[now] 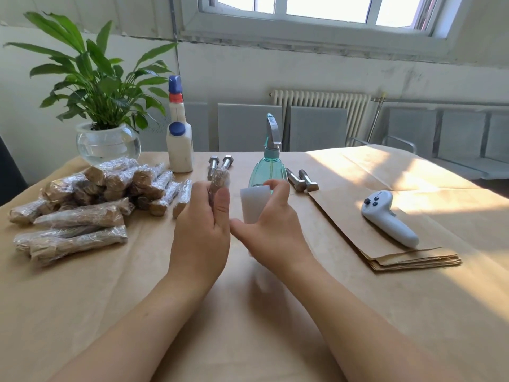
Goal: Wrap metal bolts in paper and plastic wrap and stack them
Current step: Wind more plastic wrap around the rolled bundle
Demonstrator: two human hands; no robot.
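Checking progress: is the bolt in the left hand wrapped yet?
Wrapped: the bolt in the left hand shows brown paper under glossy film.

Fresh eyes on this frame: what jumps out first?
Centre frame, the left hand grips a paper-wrapped bolt under clear film, while the right hand holds a white plastic-wrap roll. At left lies a heap of finished film-wrapped bolt bundles; behind the hands stands a teal spray bottle.
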